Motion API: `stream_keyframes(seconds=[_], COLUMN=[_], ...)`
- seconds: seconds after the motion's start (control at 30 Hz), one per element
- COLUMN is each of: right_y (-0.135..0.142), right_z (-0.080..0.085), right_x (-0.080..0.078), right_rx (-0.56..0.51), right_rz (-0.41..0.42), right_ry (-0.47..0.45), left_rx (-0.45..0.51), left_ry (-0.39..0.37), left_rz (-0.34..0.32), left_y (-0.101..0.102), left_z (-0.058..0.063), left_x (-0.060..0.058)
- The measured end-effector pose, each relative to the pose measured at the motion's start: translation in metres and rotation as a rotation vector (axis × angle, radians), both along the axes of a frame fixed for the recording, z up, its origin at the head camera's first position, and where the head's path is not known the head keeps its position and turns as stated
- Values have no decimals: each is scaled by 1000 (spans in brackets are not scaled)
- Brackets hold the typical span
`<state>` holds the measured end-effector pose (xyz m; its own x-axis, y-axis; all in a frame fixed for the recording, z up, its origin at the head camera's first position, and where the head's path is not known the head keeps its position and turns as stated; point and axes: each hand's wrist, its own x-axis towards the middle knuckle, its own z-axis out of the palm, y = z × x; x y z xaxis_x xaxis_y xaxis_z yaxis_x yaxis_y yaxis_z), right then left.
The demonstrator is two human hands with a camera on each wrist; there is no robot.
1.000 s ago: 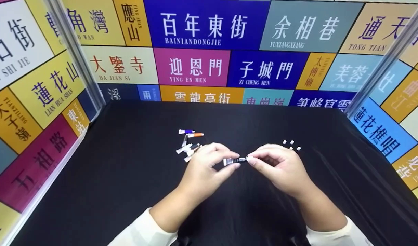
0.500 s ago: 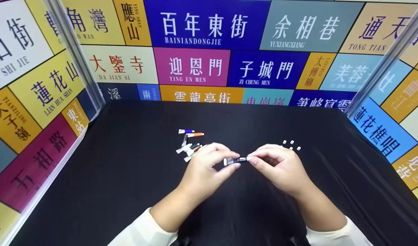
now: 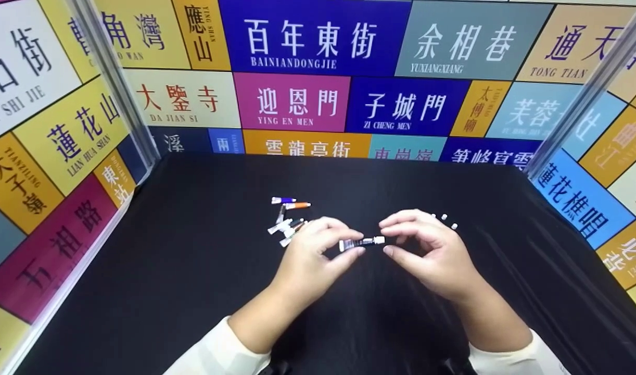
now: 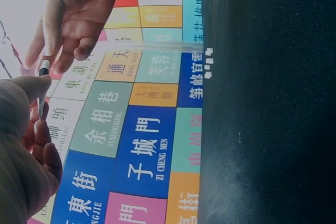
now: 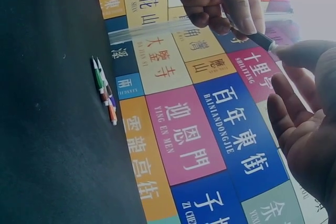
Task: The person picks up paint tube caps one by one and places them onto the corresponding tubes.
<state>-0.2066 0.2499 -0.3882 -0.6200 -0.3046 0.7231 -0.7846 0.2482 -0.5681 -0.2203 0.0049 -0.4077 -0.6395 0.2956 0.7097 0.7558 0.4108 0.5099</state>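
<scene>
Between the thumb and fingers of my left hand (image 3: 313, 255) a small black paint tube (image 3: 360, 244) is pinched, lying level above the table. Its white cap (image 3: 379, 240) points right, toward my right hand (image 3: 432, 255). The right thumb and fingers are spread around the cap's end, and in the head view a gap shows between them and the cap. In the left wrist view the black tube (image 4: 44, 71) stands out from the left fingers, close to the right fingertips. The crimped end of the tube (image 5: 261, 41) is partly hidden by the left fingers in the right wrist view.
Beyond my left hand lie several paint tubes, including a purple one (image 3: 283, 200) and an orange one (image 3: 298, 205). Several small white caps (image 4: 208, 62) sit on the black cloth (image 3: 219, 291) beyond my right hand. Printed panels (image 3: 292, 101) wall the table's back and sides.
My right fingers were pinching the cap end of the tube. Now they have parted and drawn slightly back, leaving the white cap in sight. The left hand stays where it was.
</scene>
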Motion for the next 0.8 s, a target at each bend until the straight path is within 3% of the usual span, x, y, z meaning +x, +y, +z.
stream_keyframes(seconds=[0.23, 0.4, 0.67, 0.8], right_y=[-1, -1, -2, -3], right_z=[-2, -3, -1, -1], right_x=[-2, -2, 2, 3], right_rx=[26, 61, 117, 117], right_rz=[6, -40, -177, -198], right_ry=[31, 35, -62, -89], left_rx=[4, 3, 3, -6], left_ry=[-7, -3, 5, 2], left_rz=[-6, -13, -12, -8], left_y=[0, 1, 1, 1], left_z=[0, 0, 0, 0], left_x=[0, -1, -1, -1])
